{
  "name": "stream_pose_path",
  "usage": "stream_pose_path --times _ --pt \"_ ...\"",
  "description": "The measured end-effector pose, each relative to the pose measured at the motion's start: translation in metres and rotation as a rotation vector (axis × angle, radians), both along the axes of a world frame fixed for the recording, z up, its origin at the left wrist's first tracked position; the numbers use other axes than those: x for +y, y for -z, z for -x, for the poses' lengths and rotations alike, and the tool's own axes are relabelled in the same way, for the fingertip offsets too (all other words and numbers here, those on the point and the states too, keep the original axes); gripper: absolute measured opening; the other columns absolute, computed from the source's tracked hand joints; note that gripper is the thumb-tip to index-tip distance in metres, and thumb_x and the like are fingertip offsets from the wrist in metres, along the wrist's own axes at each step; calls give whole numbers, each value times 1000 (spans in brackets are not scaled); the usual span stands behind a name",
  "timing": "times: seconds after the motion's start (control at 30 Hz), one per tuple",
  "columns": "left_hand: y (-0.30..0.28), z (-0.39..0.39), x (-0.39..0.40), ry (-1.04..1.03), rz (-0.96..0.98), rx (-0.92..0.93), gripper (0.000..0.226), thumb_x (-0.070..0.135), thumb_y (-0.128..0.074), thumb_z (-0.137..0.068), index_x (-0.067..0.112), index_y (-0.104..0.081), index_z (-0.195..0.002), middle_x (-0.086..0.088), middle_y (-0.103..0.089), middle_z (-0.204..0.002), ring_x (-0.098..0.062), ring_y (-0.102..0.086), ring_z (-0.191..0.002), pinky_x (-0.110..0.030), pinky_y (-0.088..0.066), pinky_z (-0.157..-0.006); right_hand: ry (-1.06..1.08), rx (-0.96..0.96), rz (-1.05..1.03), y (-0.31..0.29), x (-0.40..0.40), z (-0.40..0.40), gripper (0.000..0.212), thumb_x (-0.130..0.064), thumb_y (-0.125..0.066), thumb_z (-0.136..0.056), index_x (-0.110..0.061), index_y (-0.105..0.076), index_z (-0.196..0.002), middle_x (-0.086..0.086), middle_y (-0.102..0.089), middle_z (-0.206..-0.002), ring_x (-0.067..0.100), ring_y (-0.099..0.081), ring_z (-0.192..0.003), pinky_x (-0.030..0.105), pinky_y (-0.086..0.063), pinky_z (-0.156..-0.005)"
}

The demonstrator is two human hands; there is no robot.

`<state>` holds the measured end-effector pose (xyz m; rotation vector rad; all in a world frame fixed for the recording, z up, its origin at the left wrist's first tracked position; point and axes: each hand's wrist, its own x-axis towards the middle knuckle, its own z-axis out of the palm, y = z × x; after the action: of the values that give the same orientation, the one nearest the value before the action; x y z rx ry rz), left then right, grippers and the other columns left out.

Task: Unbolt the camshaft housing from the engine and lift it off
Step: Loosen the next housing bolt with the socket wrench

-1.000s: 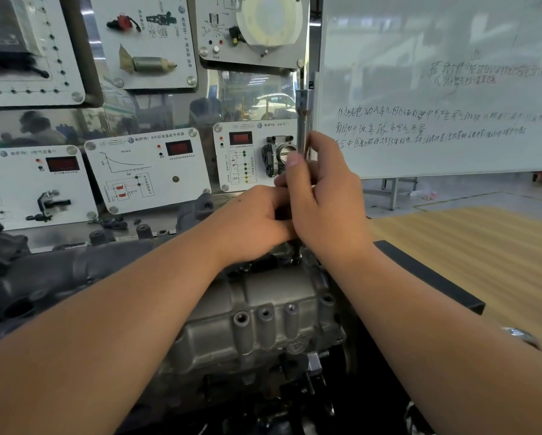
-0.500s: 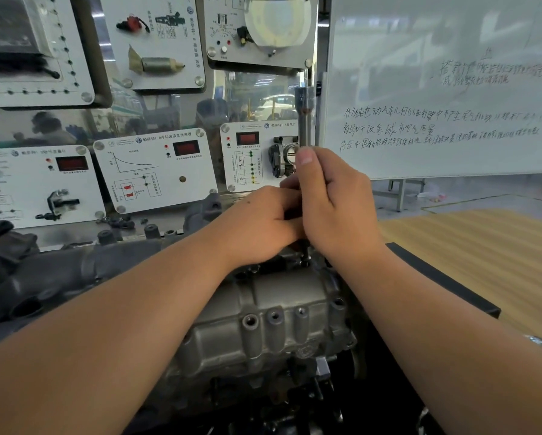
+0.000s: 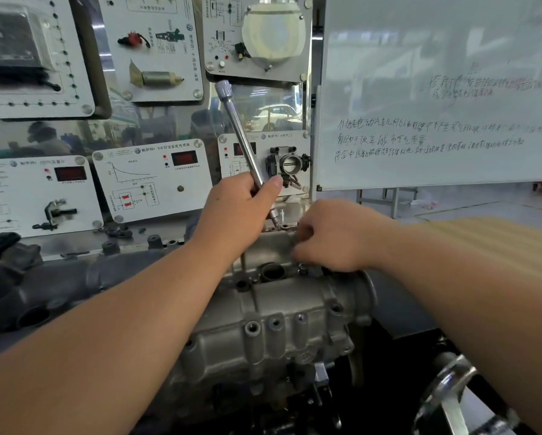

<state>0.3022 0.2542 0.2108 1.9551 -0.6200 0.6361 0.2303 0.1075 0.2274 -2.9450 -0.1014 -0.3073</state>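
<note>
The grey cast camshaft housing (image 3: 282, 312) sits on the engine in the centre of the view. My left hand (image 3: 241, 202) grips a long chrome socket bar (image 3: 241, 136) that leans up and to the left. The bar's lower tip is just above the housing's far edge. My right hand (image 3: 335, 237) rests on the housing's top right with its fingers curled downward. What is under those fingers is hidden and blurred. A bolt head (image 3: 302, 270) stands beside a round opening (image 3: 272, 271) on the housing top.
Sensor display panels (image 3: 151, 180) fill the wall behind the engine, and a whiteboard (image 3: 436, 98) stands at the right. A dark intake manifold (image 3: 43, 287) lies to the left. A wooden table (image 3: 499, 227) is at the right, and a chrome pulley (image 3: 451, 390) sits at lower right.
Both hands were clasped round the upright bar. Now my right hand has let go and dropped onto the housing, while my left hand holds the bar alone, tilted to the left.
</note>
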Motion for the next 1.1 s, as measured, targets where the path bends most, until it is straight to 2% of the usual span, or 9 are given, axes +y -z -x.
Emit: stream_pose_path --times 0.1,0.33,0.43,0.53,0.63,0.7,0.77,0.97,1.1 --pt "0 1 -1 -16 -24 -6 45 52 -59 -98 12 -65 -79 -12 -71 -75 -30 -70 -67 -51 -58 -70 16 55 211 2 9 7 30 -50 -65 -88 -20 -64 -84 0 -59 -80 21 -61 -78 37 -56 -73" --pt "-1 5 2 -41 -115 -7 49 52 -56 -98 7 -62 -79 -14 -69 -74 -31 -70 -71 -53 -57 -74 17 -20 296 8 19 3 32 -14 -59 -94 -17 -40 -68 1 -46 -68 13 -43 -58 28 -38 -53" --pt "-1 6 1 -32 -140 -10 47 52 -55 -98 9 -62 -79 -12 -69 -75 -30 -70 -71 -51 -57 -73 2 -51 292 3 17 7 18 -15 -58 -91 -12 -55 -73 2 -51 -68 17 -51 -62 27 -41 -52" --pt "-1 7 1 -9 -170 -25 46 51 -55 -98 11 -62 -79 -10 -68 -73 -28 -69 -70 -49 -56 -72 9 -161 130 -8 7 13 13 -18 -61 -90 -13 -73 -90 0 -63 -82 19 -61 -80 29 -52 -69" --pt "1 8 -2 18 -207 -46 46 51 -55 -99 11 -61 -77 -12 -67 -71 -28 -68 -69 -47 -55 -70 37 -223 -65 -18 -8 26 14 -17 -63 -91 -19 -77 -92 -9 -63 -81 4 -51 -66 17 -39 -56" --pt "2 9 -5 44 -225 -40 43 51 -55 -99 15 -62 -77 -10 -68 -71 -27 -69 -70 -41 -54 -69 66 -192 -121 -20 -18 41 15 -17 -64 -92 -18 -78 -87 -13 -60 -71 1 -48 -55 13 -37 -48" --pt "2 11 -8 69 -234 -31 40 52 -55 -99 19 -64 -79 -7 -69 -71 -25 -70 -70 -35 -51 -67 92 -134 -159 -19 -30 61 15 -17 -68 -90 -14 -79 -80 -5 -68 -68 9 -57 -53 17 -46 -47" --pt "-20 36 -44 107 -300 -88 46 57 -54 -98 18 -62 -74 -7 -66 -66 -24 -63 -63 -29 -37 -55 242 46 -279 -26 -97 135 10 -13 -71 -90 -5 -76 -86 10 -77 -77 18 -69 -64 29 -60 -67" --pt "-19 79 -108 265 -271 -45 43 52 -59 -98 20 -59 -70 2 -65 -54 -12 -62 -51 -26 -35 -54 439 233 -98 -24 -161 200 10 -15 -69 -92 -9 -77 -92 6 -78 -85 17 -75 -77 26 -57 -60"
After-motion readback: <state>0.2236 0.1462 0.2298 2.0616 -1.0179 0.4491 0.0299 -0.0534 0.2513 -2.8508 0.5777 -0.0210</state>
